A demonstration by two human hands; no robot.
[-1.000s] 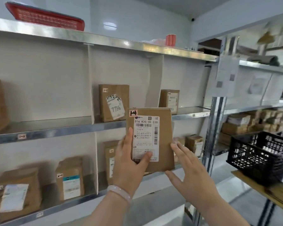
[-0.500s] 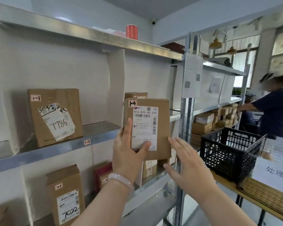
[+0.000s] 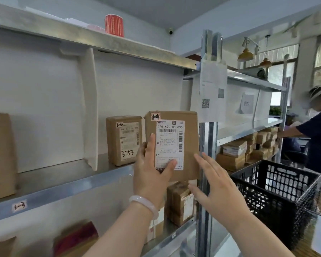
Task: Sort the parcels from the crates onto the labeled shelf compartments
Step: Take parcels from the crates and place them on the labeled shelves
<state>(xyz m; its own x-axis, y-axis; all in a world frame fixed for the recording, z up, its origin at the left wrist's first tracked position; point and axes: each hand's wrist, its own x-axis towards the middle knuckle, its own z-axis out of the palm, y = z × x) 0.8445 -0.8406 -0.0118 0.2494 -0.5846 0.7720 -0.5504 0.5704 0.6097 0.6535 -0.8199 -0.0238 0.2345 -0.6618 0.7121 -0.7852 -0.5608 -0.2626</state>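
There is one view only, from a camera on the person's head. It faces forward and slightly upward, close to the metal shelf (image 3: 67,190) on the left, with the black crate (image 3: 278,197) at right.

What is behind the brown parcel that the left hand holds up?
Around the parcel only the shelf's white back wall shows, with a box marked 3753 standing to its left. Whatever stands directly behind is covered by it and the left hand.

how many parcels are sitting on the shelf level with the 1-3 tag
2: a brown parcel at the left frame edge above the 1-3 tag, and the parcel marked 3753 past the divider. The held parcel may hide more.
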